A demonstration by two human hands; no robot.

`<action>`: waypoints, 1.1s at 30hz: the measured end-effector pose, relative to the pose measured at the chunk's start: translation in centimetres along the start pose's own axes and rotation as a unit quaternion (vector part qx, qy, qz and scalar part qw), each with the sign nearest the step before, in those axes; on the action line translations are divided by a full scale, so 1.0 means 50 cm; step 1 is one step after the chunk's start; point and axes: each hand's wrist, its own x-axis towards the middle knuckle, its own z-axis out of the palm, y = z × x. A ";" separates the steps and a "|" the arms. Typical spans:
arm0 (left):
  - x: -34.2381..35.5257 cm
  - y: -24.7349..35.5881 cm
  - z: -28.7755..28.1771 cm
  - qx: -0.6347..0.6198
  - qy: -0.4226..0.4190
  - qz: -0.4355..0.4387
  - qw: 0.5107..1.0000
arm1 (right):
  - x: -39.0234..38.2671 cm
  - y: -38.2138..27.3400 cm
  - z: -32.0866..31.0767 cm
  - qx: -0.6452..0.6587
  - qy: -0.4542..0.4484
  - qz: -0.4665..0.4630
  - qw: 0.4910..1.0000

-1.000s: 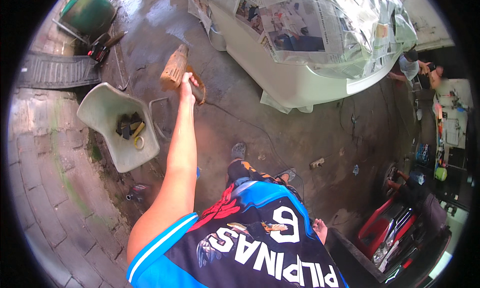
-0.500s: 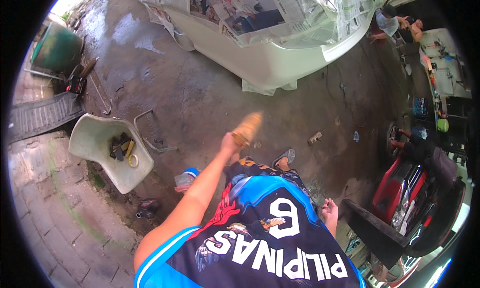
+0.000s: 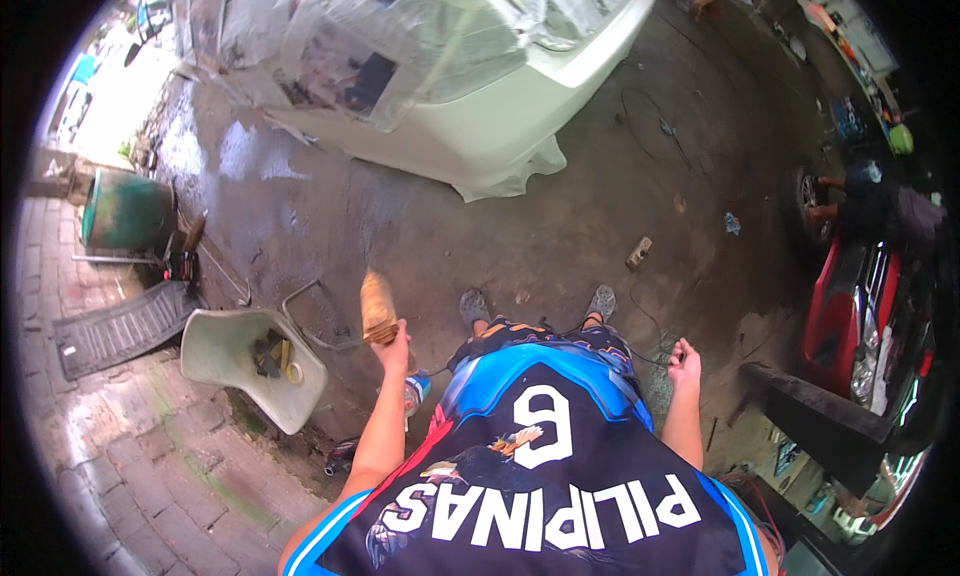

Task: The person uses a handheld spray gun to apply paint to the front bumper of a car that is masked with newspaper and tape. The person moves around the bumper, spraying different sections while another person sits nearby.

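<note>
My left hand point(image 3: 393, 348) is closed round the lower end of a tan-brown, ridged, roughly cylindrical object point(image 3: 377, 304). Its kind is unclear, and it points away from me. To my right, my right hand point(image 3: 684, 364) hangs beside my hip with its fingers curled in. Whatever it holds, if anything, is hidden. Just below my left hand, a blue-and-white container point(image 3: 415, 388) shows partly behind my forearm. Ahead stands a white car body point(image 3: 440, 141), its upper part covered with newspaper point(image 3: 355, 81) and clear plastic sheeting.
A pale plastic chair seat point(image 3: 225, 348) holding dark pieces and a tape roll lies at left, near a green drum point(image 3: 127, 211). A small block point(image 3: 639, 252) rests on the floor. On the right are a red vehicle part point(image 3: 835, 301), a dark beam point(image 3: 815, 406) and a person's legs point(image 3: 822, 201).
My left hand has moved left with the brown object, toward the chair. My view has shifted, so the car appears farther left. My right arm now extends further out beside my hip.
</note>
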 end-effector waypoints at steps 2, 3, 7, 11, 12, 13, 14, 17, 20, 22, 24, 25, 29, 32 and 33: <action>-0.023 0.003 0.039 0.009 0.008 -0.018 1.000 | 0.042 -0.040 0.008 -0.004 -0.024 -0.007 1.000; -0.042 -0.003 0.077 0.012 0.012 -0.026 1.000 | 0.064 -0.061 0.012 -0.005 -0.038 -0.009 0.999; -0.130 -0.038 0.282 0.107 -0.017 -0.059 0.992 | 0.137 -0.148 0.013 -0.008 -0.070 -0.001 0.997; -0.197 -0.003 0.565 0.236 -0.151 0.168 0.945 | 0.184 -0.240 0.009 -0.039 -0.094 0.038 0.994; -0.230 0.019 0.629 0.257 -0.155 0.187 0.935 | 0.189 -0.260 0.004 -0.038 -0.101 0.042 0.993; -0.254 0.049 0.682 0.250 -0.207 0.240 0.915 | 0.193 -0.279 -0.001 -0.036 -0.110 0.044 0.992; -0.286 0.079 0.709 0.237 -0.271 0.287 0.888 | 0.197 -0.295 -0.007 -0.052 -0.109 0.038 0.992; -0.355 0.146 0.759 0.210 -0.290 0.389 0.849 | 0.219 -0.328 -0.022 -0.061 -0.108 0.042 0.991; -0.371 0.167 0.714 0.285 -0.166 0.476 0.815 | 0.251 -0.333 -0.042 -0.037 -0.097 0.053 0.993; -0.371 0.160 0.650 0.300 -0.103 0.343 0.884 | 0.272 -0.324 -0.057 -0.029 -0.116 0.061 0.991; -0.381 0.155 0.577 0.190 -0.025 0.127 0.973 | 0.286 -0.316 -0.074 -0.023 -0.098 0.067 0.993; -0.387 0.157 0.554 0.091 0.042 0.035 0.994 | 0.290 -0.313 -0.081 -0.024 -0.113 0.076 0.990; -0.409 0.197 0.520 -0.020 0.132 0.030 0.991 | 0.301 -0.294 -0.095 -0.023 -0.099 0.094 0.990; -0.433 0.216 0.579 -0.003 0.112 0.037 0.993 | 0.314 -0.289 -0.091 -0.031 -0.102 0.099 0.989; -0.445 0.214 0.608 0.035 0.063 0.065 0.995 | 0.321 -0.290 -0.087 -0.035 -0.108 0.098 0.989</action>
